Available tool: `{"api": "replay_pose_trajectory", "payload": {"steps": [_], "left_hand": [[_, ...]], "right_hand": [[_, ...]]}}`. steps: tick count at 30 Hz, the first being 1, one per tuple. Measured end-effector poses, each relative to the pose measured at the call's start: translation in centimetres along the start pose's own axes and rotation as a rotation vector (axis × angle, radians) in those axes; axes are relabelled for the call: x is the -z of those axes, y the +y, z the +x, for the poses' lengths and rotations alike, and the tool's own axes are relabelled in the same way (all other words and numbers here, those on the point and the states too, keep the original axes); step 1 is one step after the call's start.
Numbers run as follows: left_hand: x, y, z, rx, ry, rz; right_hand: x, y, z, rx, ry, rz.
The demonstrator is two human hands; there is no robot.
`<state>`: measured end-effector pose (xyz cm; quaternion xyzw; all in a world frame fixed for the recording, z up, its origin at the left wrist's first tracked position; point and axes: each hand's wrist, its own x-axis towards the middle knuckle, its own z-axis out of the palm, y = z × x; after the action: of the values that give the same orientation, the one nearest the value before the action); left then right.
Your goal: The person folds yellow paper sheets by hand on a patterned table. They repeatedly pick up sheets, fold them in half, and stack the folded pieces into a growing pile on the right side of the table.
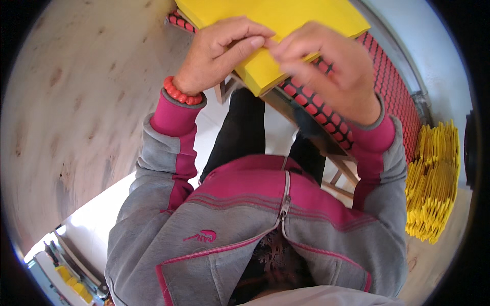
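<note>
A yellow paper piece [301,14], which looks like a stack or a folded bag, lies at the top of the view, its near corner jutting toward me. My left hand [222,53], with a red bead bracelet at the wrist, is closed at its near edge, thumb and forefinger pinching there. My right hand [332,71] meets it from the other side, fingers curled in at the same edge and blurred by motion. The fingertips of both hands nearly touch. Exactly how much paper lies between them is hidden.
Red and black patterned matting [390,86] covers the surface under the paper. A large wooden board [76,112] fills the left side. Stacked yellow folded paper pieces [434,183] stand at the right. Wooden legs [342,171] show below the work surface.
</note>
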<state>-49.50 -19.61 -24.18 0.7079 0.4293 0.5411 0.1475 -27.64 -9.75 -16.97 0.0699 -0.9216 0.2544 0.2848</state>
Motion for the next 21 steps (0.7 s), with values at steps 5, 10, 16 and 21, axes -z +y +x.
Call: {"api": "replay_pose_trajectory", "payload": {"steps": [5, 10, 16, 21], "left_hand": [[1.1, 0.2, -0.3, 0.14, -0.101, 0.019], [1.3, 0.9, 0.4, 0.073, -0.103, 0.102], [-0.3, 0.8, -0.3, 0.171, 0.048, -0.153], [-1.6, 1.0, -0.3, 0.204, 0.166, -0.113]], "right_hand": [[-1.7, 4.1, -1.2, -0.119, 0.059, 0.406], [-1.8, 4.1, -1.6, -0.032, -0.093, 0.315], [-2.1, 3.9, -0.8, 0.035, -0.109, 0.279], [-2.3, 3.4, -1.1, 0.076, -0.107, 0.193]]}}
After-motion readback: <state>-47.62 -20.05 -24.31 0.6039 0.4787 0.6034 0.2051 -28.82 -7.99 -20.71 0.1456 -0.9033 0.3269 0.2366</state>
